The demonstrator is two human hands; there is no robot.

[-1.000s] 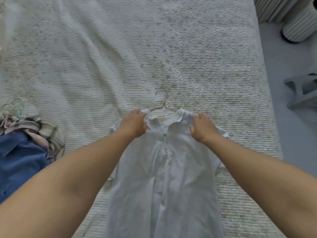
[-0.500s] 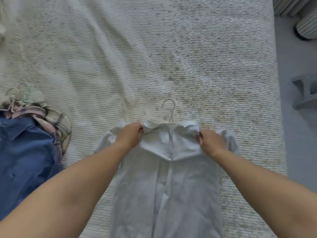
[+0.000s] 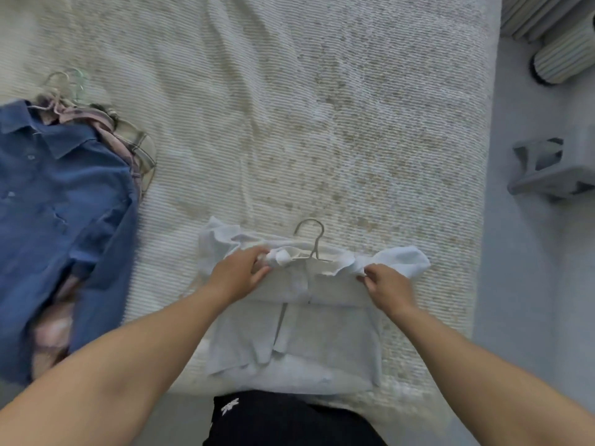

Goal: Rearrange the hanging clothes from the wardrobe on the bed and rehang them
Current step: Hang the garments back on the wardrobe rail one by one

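Note:
A white zip-front garment (image 3: 302,336) lies flat near the front edge of the bed (image 3: 289,123), its top part bunched down over a thin metal hanger (image 3: 314,239) whose hook pokes out above the collar. My left hand (image 3: 240,273) pinches the rolled fabric at the left side of the collar. My right hand (image 3: 384,283) pinches the bunched fabric at the right shoulder. A blue collared shirt (image 3: 61,201) lies at the bed's left side on top of a plaid garment (image 3: 128,136), with several hanger hooks (image 3: 66,83) sticking out above them.
The bed's right edge drops to a grey floor (image 3: 528,317). A grey stool (image 3: 553,169) stands there, and a ribbed cylinder (image 3: 563,56) lies at the upper right. My dark trousers (image 3: 289,420) touch the bed's near edge.
The garment's top has been pushed down and gathered, baring more of the hanger's neck. Both hands stayed at the shoulders and slid outward; the view shifted so the blue shirt shows more.

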